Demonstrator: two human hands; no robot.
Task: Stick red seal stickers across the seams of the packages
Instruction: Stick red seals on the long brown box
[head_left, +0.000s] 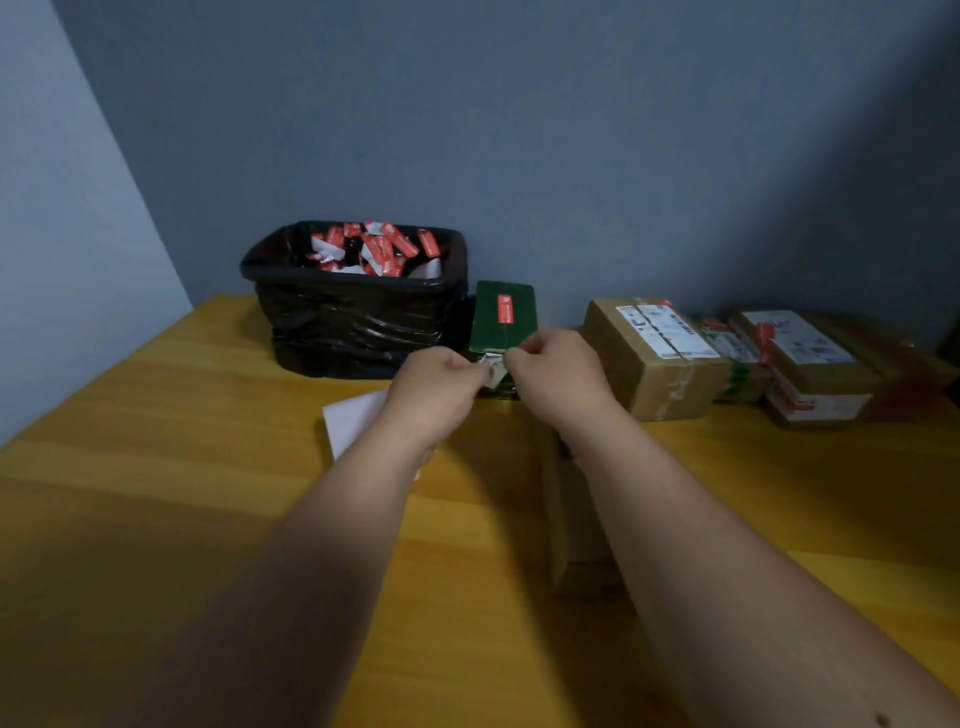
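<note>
I have both hands raised together over the middle of the desk (156, 509). My left hand (434, 387) and my right hand (553, 371) each pinch one side of a small sticker slip (493, 370), fingers curled tight around it. It looks pale from here, so I judge I am peeling a red seal off its backing, though I cannot tell how far the peel has gone.

The next move calls for a clean separation without folding the sticky side onto itself, then laying the seal flat across a seam. The likely target is the brown box (574, 525) lying under my right forearm, toward the near half of the desk; its seam is hidden from me.

Just beyond my hands a green package (503, 317) stands against the back wall and already wears a red seal (507, 308). At the desk's far right corner sit more cardboard packages (649, 358), some with red strips across them. Far left of centre, against the wall, is a bin with a black liner (353, 322), heaped with red-and-white scraps (376, 248). A white sheet (353, 421) lies flat under my left wrist.

The desk is yellow wood, the walls (571, 130) plain blue-grey, the light dim.
</note>
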